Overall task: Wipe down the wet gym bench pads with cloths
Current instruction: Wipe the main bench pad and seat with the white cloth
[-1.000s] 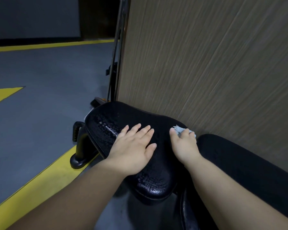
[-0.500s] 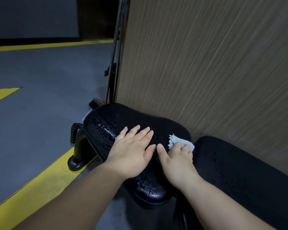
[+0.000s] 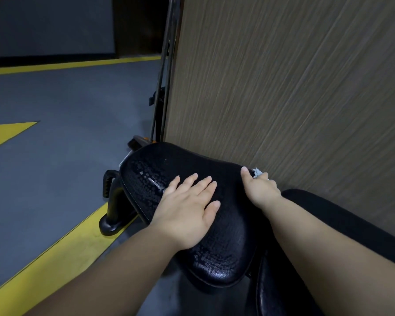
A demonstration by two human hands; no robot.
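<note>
**Two hands on the seat pad, cloth at the far right edge**

Two pads in view, both black. Seat pad [image 3: 192, 179] centre frame, rounded, dimpled surface, glossy wet patches at its far left and along the near rim. Second, longer pad [image 3: 342, 215] to the right, just beside the first, running off toward the near right corner.

Left hand [image 3: 187, 210] flat on the seat pad, palm down, fingers spread and straight, gripping nothing. Right hand [image 3: 260, 185] at the far right edge of the same pad, curled down over a small pale cloth [image 3: 257, 172]; only a frayed scrap of the cloth visible past the knuckles, pressed between hand and pad, close against the wall.

Wood-grain wall panel [image 3: 294, 87] directly behind both pads, filling the right and far side. Black metal frame leg with a ribbed grip [image 3: 111, 197] under the left end of the seat pad, foot resting at the edge of a yellow floor stripe [image 3: 55, 258]. Grey floor [image 3: 66, 110] to the left, more yellow markings farther off. Thin dark upright bars [image 3: 167, 65] at the wall's left edge.
</note>
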